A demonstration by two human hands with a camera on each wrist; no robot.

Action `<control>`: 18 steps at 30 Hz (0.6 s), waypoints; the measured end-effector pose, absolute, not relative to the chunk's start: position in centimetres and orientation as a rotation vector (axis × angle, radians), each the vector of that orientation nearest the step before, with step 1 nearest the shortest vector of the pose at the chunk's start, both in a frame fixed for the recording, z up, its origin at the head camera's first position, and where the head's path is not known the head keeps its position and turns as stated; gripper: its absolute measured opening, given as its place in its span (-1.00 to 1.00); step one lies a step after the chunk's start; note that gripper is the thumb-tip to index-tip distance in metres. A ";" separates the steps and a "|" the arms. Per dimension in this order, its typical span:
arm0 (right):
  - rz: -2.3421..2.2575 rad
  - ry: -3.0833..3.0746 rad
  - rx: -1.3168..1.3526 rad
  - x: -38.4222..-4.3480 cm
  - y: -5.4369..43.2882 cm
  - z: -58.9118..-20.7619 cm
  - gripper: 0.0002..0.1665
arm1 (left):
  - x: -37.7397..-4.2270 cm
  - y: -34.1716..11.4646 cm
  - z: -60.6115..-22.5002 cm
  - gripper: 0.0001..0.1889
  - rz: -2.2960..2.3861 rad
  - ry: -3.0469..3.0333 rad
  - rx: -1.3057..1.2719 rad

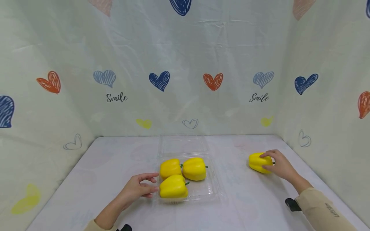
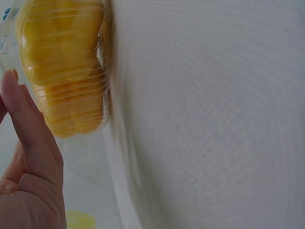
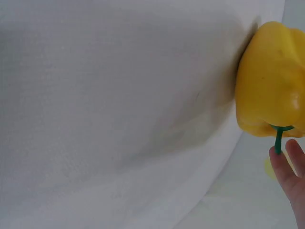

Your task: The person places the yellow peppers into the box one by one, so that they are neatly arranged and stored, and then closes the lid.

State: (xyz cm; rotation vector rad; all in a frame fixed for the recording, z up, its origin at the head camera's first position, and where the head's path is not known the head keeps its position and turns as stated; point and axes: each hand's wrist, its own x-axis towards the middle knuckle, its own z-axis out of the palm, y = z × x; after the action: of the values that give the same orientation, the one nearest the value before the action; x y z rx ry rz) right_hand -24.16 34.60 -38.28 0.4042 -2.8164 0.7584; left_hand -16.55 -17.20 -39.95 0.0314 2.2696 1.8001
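Three yellow bell peppers (image 1: 194, 169) with green stems sit in a clear plastic clamshell box (image 1: 213, 186), its lid (image 1: 183, 146) folded back behind it. At the left rim of the box is my left hand (image 1: 137, 187), thumb and fingers spread apart; in the left wrist view the fingertips (image 2: 10, 86) reach the clear wall. Off to the right, another yellow bell pepper (image 1: 255, 162) lies on its side on the table. My right hand (image 1: 281, 164) holds this one from its stem end, thumb and forefinger curved over it. Two fingertips (image 3: 279, 157) show right at the green stem (image 3: 279, 138).
A pale cloth covers the table (image 1: 121, 160). Behind it and on both sides hangs a curtain (image 1: 185, 106) printed with hearts. Dark straps (image 1: 292, 204) show at both wrists beside the beige sleeves (image 1: 323, 208).
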 end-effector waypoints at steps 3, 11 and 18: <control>0.806 -2.830 0.377 -24.2 34.8 -38.7 -0.58 | -16.6 -17.2 -40.0 -0.33 1.805 2.265 0.035; 0.833 -2.848 0.328 -24.4 34.4 -39.0 -0.57 | -16.6 -17.2 -40.0 -0.34 1.814 2.265 0.023; 0.871 -2.827 0.426 -24.0 33.4 -39.1 -0.61 | -16.5 -17.2 -40.0 -0.33 1.818 2.261 0.027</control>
State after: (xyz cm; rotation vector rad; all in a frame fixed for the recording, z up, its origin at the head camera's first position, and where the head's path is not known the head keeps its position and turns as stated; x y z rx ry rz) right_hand -23.97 33.43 -39.07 0.4259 -2.8273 0.8714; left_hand -16.49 -17.23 -39.97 0.0271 2.2607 1.8185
